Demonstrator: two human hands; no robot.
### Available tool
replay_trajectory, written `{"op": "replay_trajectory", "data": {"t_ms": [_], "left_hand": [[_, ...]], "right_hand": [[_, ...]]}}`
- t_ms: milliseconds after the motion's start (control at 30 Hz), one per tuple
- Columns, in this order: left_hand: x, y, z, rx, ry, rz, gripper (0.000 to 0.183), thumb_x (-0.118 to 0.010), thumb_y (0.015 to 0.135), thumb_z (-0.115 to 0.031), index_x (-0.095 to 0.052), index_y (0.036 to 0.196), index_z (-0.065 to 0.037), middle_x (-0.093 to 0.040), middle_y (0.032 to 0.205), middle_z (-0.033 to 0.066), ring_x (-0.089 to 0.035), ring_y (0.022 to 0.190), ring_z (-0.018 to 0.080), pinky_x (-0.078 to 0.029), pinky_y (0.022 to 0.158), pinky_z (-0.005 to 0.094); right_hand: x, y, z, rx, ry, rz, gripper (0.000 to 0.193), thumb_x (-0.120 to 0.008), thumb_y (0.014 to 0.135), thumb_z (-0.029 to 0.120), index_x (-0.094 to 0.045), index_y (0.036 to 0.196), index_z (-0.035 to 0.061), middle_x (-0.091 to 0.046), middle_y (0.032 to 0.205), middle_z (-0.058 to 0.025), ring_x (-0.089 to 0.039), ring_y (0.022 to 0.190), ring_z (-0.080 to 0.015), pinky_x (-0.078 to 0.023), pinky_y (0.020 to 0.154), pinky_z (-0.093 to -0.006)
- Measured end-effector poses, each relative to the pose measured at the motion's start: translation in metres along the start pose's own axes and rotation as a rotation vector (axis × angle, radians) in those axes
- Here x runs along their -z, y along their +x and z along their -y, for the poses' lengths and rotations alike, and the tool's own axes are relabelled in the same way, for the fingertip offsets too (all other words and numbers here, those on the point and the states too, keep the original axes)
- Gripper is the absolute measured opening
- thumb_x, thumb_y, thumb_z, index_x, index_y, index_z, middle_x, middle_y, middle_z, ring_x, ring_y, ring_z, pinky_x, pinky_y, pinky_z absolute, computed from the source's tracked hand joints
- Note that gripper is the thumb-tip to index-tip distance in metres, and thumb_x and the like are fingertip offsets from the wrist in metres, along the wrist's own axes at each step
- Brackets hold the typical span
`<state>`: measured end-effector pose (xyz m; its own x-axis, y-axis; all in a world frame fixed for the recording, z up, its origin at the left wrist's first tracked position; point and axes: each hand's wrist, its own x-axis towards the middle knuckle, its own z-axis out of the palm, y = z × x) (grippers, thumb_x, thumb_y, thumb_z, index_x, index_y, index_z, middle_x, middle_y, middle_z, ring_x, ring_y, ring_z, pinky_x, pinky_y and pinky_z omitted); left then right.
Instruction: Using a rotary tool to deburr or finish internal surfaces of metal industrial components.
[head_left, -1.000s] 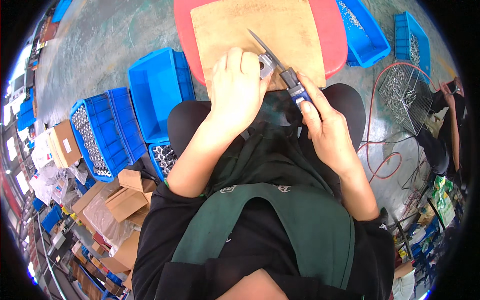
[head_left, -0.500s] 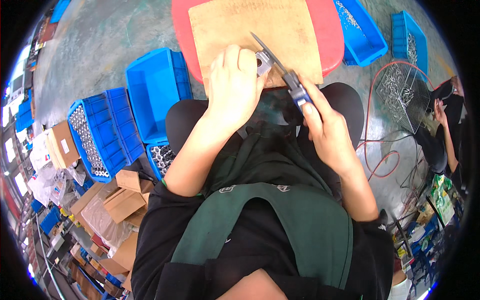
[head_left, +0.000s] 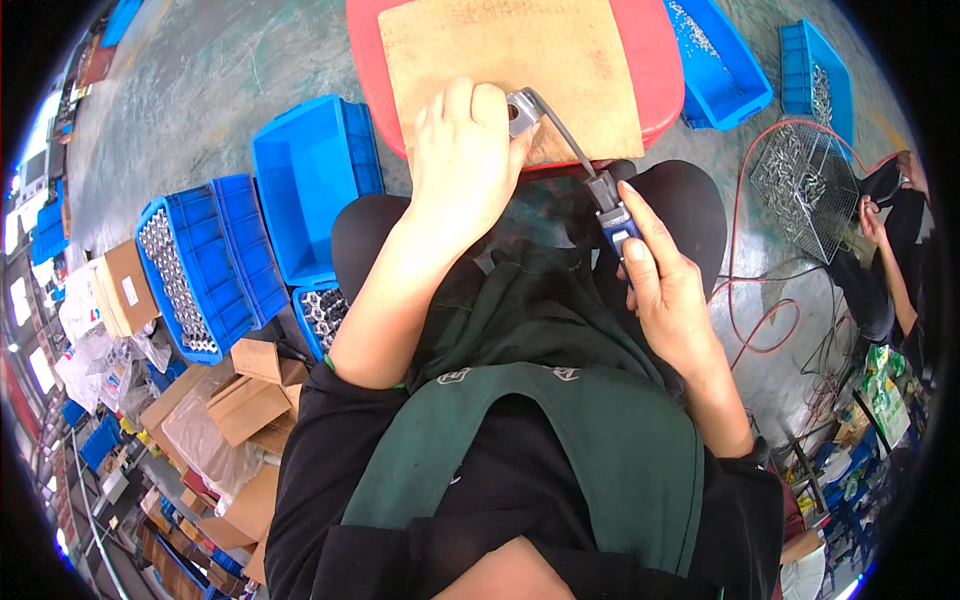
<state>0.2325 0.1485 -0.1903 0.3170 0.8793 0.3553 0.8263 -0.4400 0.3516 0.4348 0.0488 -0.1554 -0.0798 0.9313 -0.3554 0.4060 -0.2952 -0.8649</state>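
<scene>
My left hand [head_left: 458, 165] is closed on a small silver metal part [head_left: 520, 115] with a round hole, held over the near edge of the cardboard sheet [head_left: 510, 50]. The fingers hide much of the part. In my right hand [head_left: 665, 290] is a slim hand tool [head_left: 613, 215] with a blue-and-black handle. Its thin dark shaft looks curved and reaches up and left to the metal part, with the tip at the part's upper edge. I cannot tell the tool's exact kind.
The cardboard lies on a red stool [head_left: 660, 90]. Left stand an open blue bin [head_left: 300, 190] and bins of metal parts [head_left: 175, 280]. Blue bins [head_left: 720, 70] and a wire basket of metal pieces [head_left: 800, 190] stand right, near a red hose [head_left: 738, 220] and another person [head_left: 880, 250].
My right hand has drawn the tool down and slightly right, toward me. Its tip was beyond the metal part and is now at its edge. My left hand has barely moved.
</scene>
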Motion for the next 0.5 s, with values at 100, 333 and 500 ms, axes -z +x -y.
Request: {"op": "replay_trajectory", "data": {"t_ms": [100, 333, 500], "left_hand": [[0.002, -0.001, -0.001, -0.009, -0.007, 0.001, 0.032, -0.074, 0.075, -0.013, -0.048, 0.089, 0.0, -0.05, 0.085, 0.0165, -0.053, 0.081, 0.0351, -0.044, 0.072, 0.0432], [-0.001, -0.001, 0.0, -0.001, -0.021, 0.006, 0.032, -0.074, 0.075, -0.012, -0.048, 0.089, 0.0, -0.05, 0.086, 0.0167, -0.052, 0.08, 0.0356, -0.043, 0.072, 0.044], [0.001, -0.001, 0.001, 0.001, -0.04, 0.002, 0.032, -0.074, 0.075, -0.011, -0.048, 0.089, 0.001, -0.049, 0.086, 0.017, -0.052, 0.08, 0.0358, -0.043, 0.072, 0.044]], "right_hand": [[-0.003, 0.005, 0.002, -0.035, -0.039, 0.005, 0.042, -0.052, 0.097, 0.014, -0.046, 0.138, 0.0106, -0.062, 0.116, -0.0212, -0.062, 0.11, -0.029, -0.048, 0.091, -0.0343], [-0.008, 0.033, 0.008, 0.003, -0.017, 0.015, 0.041, -0.053, 0.096, 0.014, -0.047, 0.137, 0.0103, -0.063, 0.112, -0.0222, -0.064, 0.104, -0.0319, -0.048, 0.088, -0.0357], [-0.002, 0.012, -0.002, -0.012, -0.05, 0.002, 0.041, -0.053, 0.096, 0.014, -0.047, 0.136, 0.0097, -0.063, 0.111, -0.0224, -0.064, 0.102, -0.0317, -0.048, 0.087, -0.0356]]}}
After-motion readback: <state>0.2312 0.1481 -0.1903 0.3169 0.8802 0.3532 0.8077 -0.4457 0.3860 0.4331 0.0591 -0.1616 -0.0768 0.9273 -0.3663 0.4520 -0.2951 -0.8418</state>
